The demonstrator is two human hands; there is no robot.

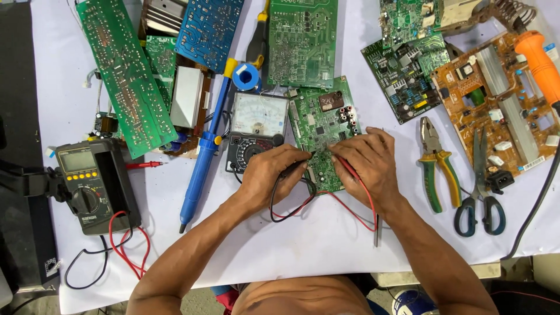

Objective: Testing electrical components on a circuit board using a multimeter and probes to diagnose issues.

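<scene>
Green circuit board (322,131) sits mid-surface, just right of the analog meter (256,125) and touching both hands. Left hand (271,175) has its fingers (294,156) pinched tight round the black probe (291,169), tip down on the board's lower left area. Right hand (367,160) has its fingers (344,153) pressed together on the red probe (349,169), tip close to the black one. Exact pads they touch: too small to tell. Best practice here, I'd say: keep the heels of both hands planted, tips steep and apart so they don't bridge neighbouring joints, leads slack. The black and red leads (303,201) loop toward the person. Blue desoldering pump (201,163) lies left of the meter; digital multimeter (93,184) far left; pliers (434,166) and scissors (481,186) right, on the white surface (326,245).
</scene>
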